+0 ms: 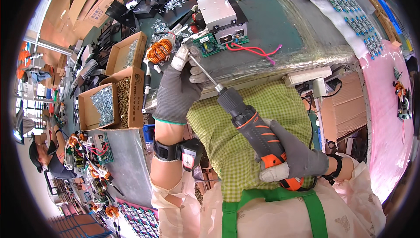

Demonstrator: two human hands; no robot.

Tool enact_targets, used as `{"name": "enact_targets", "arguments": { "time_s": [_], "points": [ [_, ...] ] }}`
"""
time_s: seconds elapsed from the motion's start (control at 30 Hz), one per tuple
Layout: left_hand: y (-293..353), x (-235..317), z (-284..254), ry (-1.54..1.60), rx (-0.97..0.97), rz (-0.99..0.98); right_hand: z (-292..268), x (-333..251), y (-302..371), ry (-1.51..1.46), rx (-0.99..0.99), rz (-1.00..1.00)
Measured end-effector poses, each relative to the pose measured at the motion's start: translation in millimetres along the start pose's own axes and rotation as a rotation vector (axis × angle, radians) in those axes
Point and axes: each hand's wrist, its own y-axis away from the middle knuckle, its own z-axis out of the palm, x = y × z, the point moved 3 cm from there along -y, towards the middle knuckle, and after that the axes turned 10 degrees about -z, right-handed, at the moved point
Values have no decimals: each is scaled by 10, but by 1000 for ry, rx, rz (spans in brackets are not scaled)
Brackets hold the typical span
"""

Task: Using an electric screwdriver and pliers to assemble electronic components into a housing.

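Note:
My right hand (299, 157), in a grey glove, is wrapped round the body of a black and orange electric screwdriver (253, 128). Its long steel bit (204, 70) points up and left to my left hand (177, 85). That gloved hand has its fingers closed at the bit's tip; whatever small thing is pinched there stays hidden. Just right of the fingertips lies a green circuit board (206, 45) with red wires (258, 52). It adjoins a silver and black metal housing (218, 15). A copper-wound coil (159, 51) sits left of my left hand.
Cardboard boxes of silver screws (104, 104) and brass-coloured fasteners (124, 100) stand at left. Black brackets (94, 59) are heaped behind. Small boards (359, 24) lie in rows at far right. A co-worker (52, 155) is at left. Green checked cloth (249, 168) covers my lap.

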Motion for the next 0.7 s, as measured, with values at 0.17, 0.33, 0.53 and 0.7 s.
{"name": "enact_targets", "arguments": {
  "time_s": [0.17,0.33,0.53,0.7],
  "points": [
    [33,-87,21,-147,184,184,19,-5,57,-79,-11,76],
    [-15,-243,25,-107,261,295,20,6,117,-143,13,66],
    [-189,-64,5,-952,573,680,-58,56,30,-207,149,63],
    [-477,63,17,-1687,781,760,-100,76,-163,-389,209,22]
  ]
}}
